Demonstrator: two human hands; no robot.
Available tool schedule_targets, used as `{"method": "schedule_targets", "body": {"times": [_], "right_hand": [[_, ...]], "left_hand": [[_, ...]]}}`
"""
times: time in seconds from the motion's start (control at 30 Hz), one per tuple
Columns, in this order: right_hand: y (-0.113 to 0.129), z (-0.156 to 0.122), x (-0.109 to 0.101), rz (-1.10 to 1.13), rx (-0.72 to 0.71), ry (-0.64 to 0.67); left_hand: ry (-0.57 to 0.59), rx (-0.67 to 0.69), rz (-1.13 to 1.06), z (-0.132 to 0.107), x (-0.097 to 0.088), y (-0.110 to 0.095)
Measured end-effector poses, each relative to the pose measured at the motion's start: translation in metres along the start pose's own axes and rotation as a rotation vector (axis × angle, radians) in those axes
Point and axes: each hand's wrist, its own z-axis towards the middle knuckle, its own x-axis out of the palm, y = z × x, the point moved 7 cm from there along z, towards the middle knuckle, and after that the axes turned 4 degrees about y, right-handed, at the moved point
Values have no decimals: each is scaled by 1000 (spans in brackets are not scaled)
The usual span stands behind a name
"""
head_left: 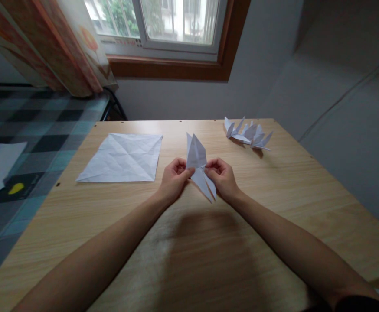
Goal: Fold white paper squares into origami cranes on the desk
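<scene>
Two-handed hold on a folded paper [196,152], centre of the frame. The paper appears to be held above the table [290,186]; its two broad points stand toward the top of the frame, and two narrow points slant toward the lower right, split by a slit. The left hand [176,175] pinches the left edge at mid-height, thumb on the near face, fingers curled behind. The right hand [222,175] pinches the opposite edge near the waist, thumb and forefinger together; what its other fingers press on cannot be told. Left of centre, a creased sheet [124,158] lies flat; at the upper right of the tabletop stand white folded figures [249,135], grouped closely, their exact number unclear

Handling (judged): the paper should be very light, fairly stiff where layers stack along the creases, and soft in the broad single faces. It is unlikely to slip from a dry pinch, but the sharp tips would bend and the slit could tear under a hard pull. The best grip is probably at the layered waist, low on each edge, with light fingertip pressure and the points left free
</scene>
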Motion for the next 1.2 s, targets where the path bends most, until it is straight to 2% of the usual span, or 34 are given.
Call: {"method": "schedule_targets", "body": {"times": [0.17, 0.27, 0.37, 0.47, 0.53, 0.6, 0.77, 1.03, 1.2], "right_hand": [[0, -1, 6, 80, -51, 32], [3, -4, 5, 66, -84, 0], [12, -10, 3, -76, -146, -51], [31, -19, 3, -329, -315, -88], [42, -23, 8, -474, -437, -65], [45, -25, 12, -561, -492, -24], [45, -23, 12, -628, -520, -46], [48, -25, 10, -704, -527, -104], [51, -26, 11, -769, -537, -107]], "left_hand": [[66, -8, 20, -2, 8, -2], [83, -12, 50, -4, 11, -3], [44, 14, 61, -3, 7, -3], [22, 19, 49, -2, 3, 0], [30, 19, 49, -2, 3, 2], [55, 14, 60, -2, 5, 2], [156, -24, 95, -4, 14, 1], [231, 19, 236, -6, 18, -3], [234, 9, 259, -7, 19, -3]]}}
